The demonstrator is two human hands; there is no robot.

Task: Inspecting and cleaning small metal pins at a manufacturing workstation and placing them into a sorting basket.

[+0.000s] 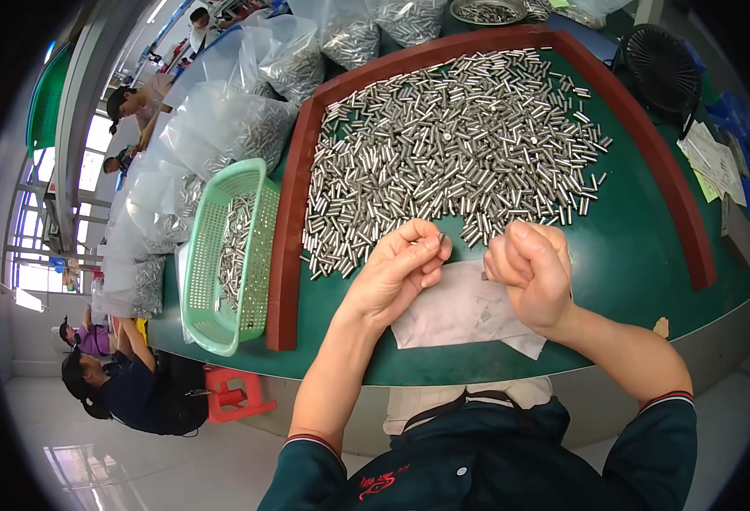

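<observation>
At the lower left of the frame a seated person (pixel 158 387) in dark clothes reaches up beside clear bags (pixel 243 128) of metal pieces. Next comes a green basket (pixel 262 230) holding more pieces, then a red-brown border (pixel 294 226) along the bench (pixel 626 272). Small metal pins (pixel 443 153) spread over the upper centre. Below them, the left hand (pixel 396 268) pinches thumb against forefinger; what its grip contains I cannot tell. A pale cloth (pixel 447 315) lies between. The right hand (pixel 532 272) is curled, its grip clenched, contents hidden. A black fan (pixel 660 72) stands upper right.
</observation>
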